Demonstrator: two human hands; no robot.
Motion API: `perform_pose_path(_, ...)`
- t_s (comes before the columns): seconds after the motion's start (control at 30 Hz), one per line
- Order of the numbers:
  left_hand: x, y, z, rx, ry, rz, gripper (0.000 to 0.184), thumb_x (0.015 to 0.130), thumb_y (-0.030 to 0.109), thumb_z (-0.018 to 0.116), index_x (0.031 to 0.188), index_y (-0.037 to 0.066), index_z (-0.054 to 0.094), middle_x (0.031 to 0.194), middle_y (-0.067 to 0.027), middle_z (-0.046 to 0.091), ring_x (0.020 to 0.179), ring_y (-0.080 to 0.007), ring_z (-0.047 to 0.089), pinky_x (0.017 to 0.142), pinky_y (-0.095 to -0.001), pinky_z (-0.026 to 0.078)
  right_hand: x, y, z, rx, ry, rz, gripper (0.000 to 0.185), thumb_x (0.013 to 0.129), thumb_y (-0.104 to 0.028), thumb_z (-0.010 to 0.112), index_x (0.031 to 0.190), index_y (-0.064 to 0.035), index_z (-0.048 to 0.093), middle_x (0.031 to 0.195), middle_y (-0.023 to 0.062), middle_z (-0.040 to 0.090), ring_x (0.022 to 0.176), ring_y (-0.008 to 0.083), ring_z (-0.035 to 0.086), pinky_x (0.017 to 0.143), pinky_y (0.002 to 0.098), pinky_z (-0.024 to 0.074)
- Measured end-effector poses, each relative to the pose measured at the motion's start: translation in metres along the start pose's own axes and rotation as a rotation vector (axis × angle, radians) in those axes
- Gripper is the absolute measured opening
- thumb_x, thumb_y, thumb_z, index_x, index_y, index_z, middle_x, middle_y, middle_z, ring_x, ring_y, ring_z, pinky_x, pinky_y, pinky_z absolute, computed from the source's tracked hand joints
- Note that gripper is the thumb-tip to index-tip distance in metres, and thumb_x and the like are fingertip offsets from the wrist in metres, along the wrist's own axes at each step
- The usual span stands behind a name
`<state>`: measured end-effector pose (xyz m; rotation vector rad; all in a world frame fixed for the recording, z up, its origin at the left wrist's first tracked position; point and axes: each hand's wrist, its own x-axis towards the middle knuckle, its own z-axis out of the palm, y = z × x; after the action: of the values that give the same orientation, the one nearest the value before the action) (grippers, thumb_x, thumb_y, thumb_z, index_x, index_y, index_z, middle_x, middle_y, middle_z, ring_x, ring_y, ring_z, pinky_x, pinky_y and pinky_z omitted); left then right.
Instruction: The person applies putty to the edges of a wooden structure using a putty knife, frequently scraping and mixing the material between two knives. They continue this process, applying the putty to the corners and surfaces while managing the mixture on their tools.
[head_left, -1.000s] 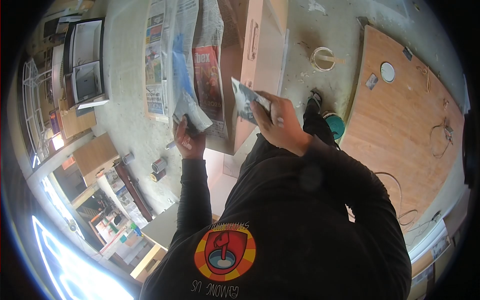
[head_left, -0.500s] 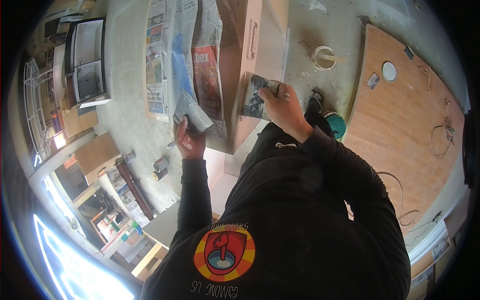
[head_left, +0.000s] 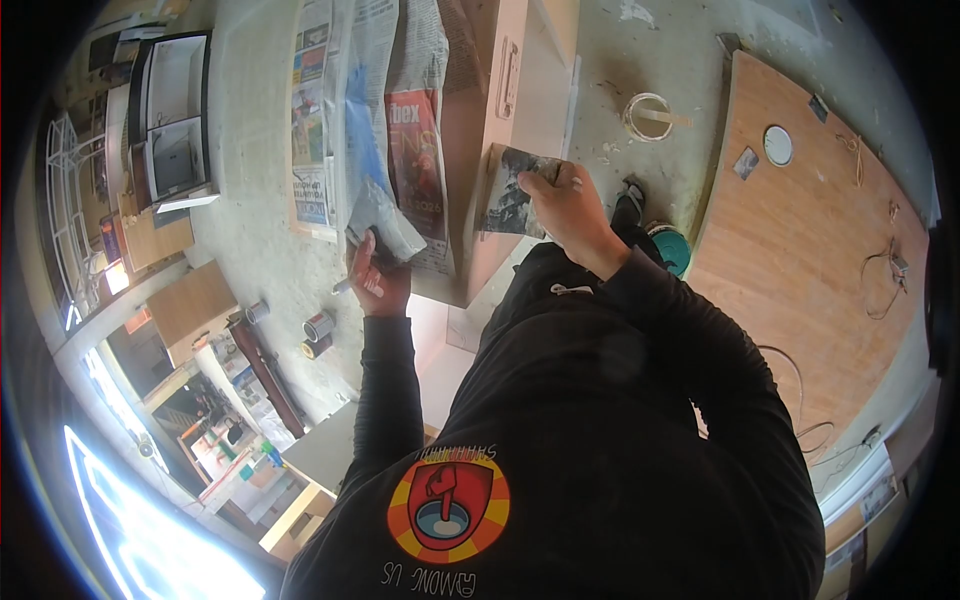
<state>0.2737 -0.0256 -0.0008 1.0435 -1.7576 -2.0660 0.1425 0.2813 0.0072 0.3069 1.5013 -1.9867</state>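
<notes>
My left hand (head_left: 380, 285) is closed around a putty scraper (head_left: 390, 228) with a wide, grey-smeared blade. It hangs over newspaper (head_left: 412, 165) that lies along a panelled piece of furniture. In my right hand (head_left: 582, 218), thumb and fingers pinch a flat, squarish scraper blade (head_left: 512, 190) streaked black and white. That blade lies against the pale pink edge (head_left: 496, 125) of the furniture, below a metal lock plate (head_left: 508, 75). Whitish smears mark the fingers of both hands.
On the floor to the right stand an open white bucket (head_left: 648, 115) with a stick across it and a teal-lidded tub (head_left: 672, 248). A large wooden board (head_left: 800, 260) with a white lid lies beyond them. Small cans (head_left: 318, 325) stand at lower left, near a dark cabinet (head_left: 175, 120).
The right-hand blade tilts slightly differently against the edge, showing more of its smeared face. Both hands stay in nearly the same place.
</notes>
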Motion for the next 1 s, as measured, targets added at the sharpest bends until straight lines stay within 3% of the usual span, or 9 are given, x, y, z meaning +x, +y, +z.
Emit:
perform_pose_path(0.1, -0.017, 0.025, 0.035, -0.274, -0.018, -0.111, 0.046, 0.094, 0.014, 0.060, 0.138, 0.006, 0.050, 0.125, -0.0086, 0.062, 0.117, -0.0223, 0.059, 0.099, -0.0395, 0.048, -0.001, -0.002, 0.003, 0.030, 0.028, 0.026, 0.021, 0.094, -0.013, 0.060, 0.077, -0.0024, 0.057, 0.063, -0.0066, 0.041, 0.055, 0.0050, 0.033, 0.048, 0.0286, 0.0274)
perform_pose_path(0.23, -0.021, 0.029, 0.044, -0.216, -0.009, -0.070, 0.032, 0.095, 0.017, 0.060, 0.124, 0.003, 0.059, 0.121, -0.0109, 0.063, 0.113, -0.0205, 0.060, 0.097, -0.0361, 0.050, 0.000, 0.000, 0.001, 0.033, -0.029, -0.038, 0.021, 0.095, -0.015, 0.061, 0.079, -0.0012, 0.057, 0.063, -0.0049, 0.042, 0.055, 0.0051, 0.034, 0.048, 0.0288, 0.0283)
perform_pose_path(0.5, -0.016, 0.023, 0.032, -0.313, 0.000, -0.142, 0.040, 0.094, 0.014, 0.060, 0.133, 0.007, 0.054, 0.125, -0.0087, 0.062, 0.117, -0.0210, 0.060, 0.098, -0.0406, 0.049, -0.013, -0.002, -0.003, -0.359, -0.056, -0.476, 0.022, 0.097, -0.013, 0.060, 0.108, 0.0055, 0.065, 0.073, 0.0108, 0.063, 0.064, 0.0127, 0.051, 0.062, 0.0316, 0.0462)
perform_pose_path(0.63, -0.021, 0.027, 0.039, -0.205, -0.025, -0.044, 0.034, 0.096, 0.016, 0.060, 0.126, 0.001, 0.057, 0.125, -0.0120, 0.063, 0.114, -0.0228, 0.061, 0.098, -0.0353, 0.049, -0.035, -0.010, -0.018, -0.309, -0.320, -0.486, 0.022, 0.096, -0.008, 0.060, 0.113, 0.0045, 0.065, 0.090, 0.0190, 0.069, 0.075, 0.0200, 0.063, 0.071, 0.0309, 0.0497)
perform_pose_path(0.7, -0.034, 0.047, 0.055, -0.357, -0.034, -0.201, 0.041, 0.095, 0.014, 0.059, 0.134, 0.003, 0.052, 0.126, -0.0112, 0.062, 0.117, -0.0222, 0.060, 0.097, -0.0409, 0.050, -0.046, -0.016, -0.023, -0.301, -0.335, -0.452, 0.024, 0.096, -0.007, 0.060, 0.115, 0.0056, 0.065, 0.092, 0.0207, 0.069, 0.078, 0.0237, 0.065, 0.073, 0.0325, 0.0504)
perform_pose_path(0.8, -0.058, 0.068, 0.076, -0.226, -0.130, -0.228, 0.042, 0.095, 0.014, 0.060, 0.135, 0.002, 0.051, 0.125, -0.0115, 0.063, 0.115, -0.0238, 0.061, 0.095, -0.0410, 0.052, -0.061, -0.027, -0.026, -0.350, -0.365, -0.364, 0.034, 0.092, -0.001, 0.061, 0.126, 0.0019, 0.062, 0.101, 0.0191, 0.067, 0.089, 0.0275, 0.065, 0.079, 0.0348, 0.0515)
perform_pose_path(0.87, -0.084, 0.080, 0.105, -0.233, -0.152, -0.321, 0.031, 0.100, 0.015, 0.053, 0.127, 0.001, 0.057, 0.121, -0.0117, 0.067, 0.107, -0.0227, 0.066, 0.091, -0.0361, 0.054, -0.065, -0.031, -0.018, -0.422, -0.305, -0.858, 0.046, 0.086, 0.010, 0.062, 0.130, -0.0024, 0.060, 0.109, 0.0149, 0.064, 0.098, 0.0288, 0.063, 0.087, 0.0387, 0.0514)
perform_pose_path(0.9, -0.088, 0.075, 0.104, -0.279, -0.196, -0.329, 0.032, 0.100, 0.016, 0.052, 0.128, 0.001, 0.056, 0.122, -0.0126, 0.066, 0.108, -0.0233, 0.066, 0.091, -0.0359, 0.054, -0.063, -0.031, -0.017, -0.443, -0.385, -0.904, 0.063, 0.077, 0.016, 0.065, 0.135, -0.0064, 0.058, 0.121, 0.0148, 0.057, 0.113, 0.0328, 0.057, 0.094, 0.0421, 0.0501)
perform_pose_path(1.0, -0.104, 0.078, 0.129, -0.286, -0.215, -0.306, 0.034, 0.101, 0.016, 0.050, 0.131, 0.001, 0.055, 0.124, -0.0141, 0.065, 0.111, -0.0247, 0.065, 0.091, -0.0356, 0.055, -0.062, -0.030, -0.010, -0.510, -0.408, -1.061, 0.070, 0.074, 0.014, 0.067, 0.138, -0.0089, 0.056, 0.127, 0.0156, 0.051, 0.123, 0.0376, 0.051, 0.101, 0.0434, 0.0479)
